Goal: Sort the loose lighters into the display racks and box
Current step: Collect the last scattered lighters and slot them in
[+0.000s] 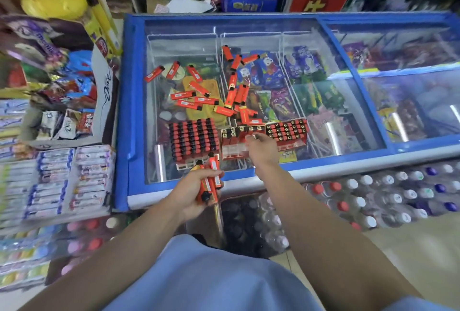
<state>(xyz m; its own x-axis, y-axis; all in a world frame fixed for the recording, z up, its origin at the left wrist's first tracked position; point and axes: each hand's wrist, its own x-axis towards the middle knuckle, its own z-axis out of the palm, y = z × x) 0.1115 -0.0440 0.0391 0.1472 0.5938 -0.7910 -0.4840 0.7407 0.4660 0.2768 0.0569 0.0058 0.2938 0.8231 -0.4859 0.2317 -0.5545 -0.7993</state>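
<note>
Lighters, slim orange-red plastic ones with black caps (199, 98), are scattered loose over the glass lid of the blue-framed chest freezer (249, 16), which serves as the surface, mostly in the centre of the frame above the three containers. Their long axes point every way, several overlapping in a heap just above the middle rack. A bundle of the same orange lighters (209, 181) is gripped in the left hand (196, 193), low and left of centre, fingers curled round it, the lighters held roughly upright with caps both up and down. The right hand (261, 147) is stretched forward over the half-filled red display rack (239, 141) in the middle, its fingertips at the rack's top row; whether a single lighter is pinched there cannot be told, as the fingers are blurred and seen from behind. To the left of that rack stands the full display rack of black-capped lighters (194, 137), and to the right the red box packed with lighters seen end-on (286, 131). The coming move is judged to turn on the gap between the left hand's bundle and the middle rack: the bundle lies down and left of the right hand, near it, so a lighter could be passed across and stood upright in an open slot. The loose heap lies beyond the rack, nearer the right hand than the left.
</note>
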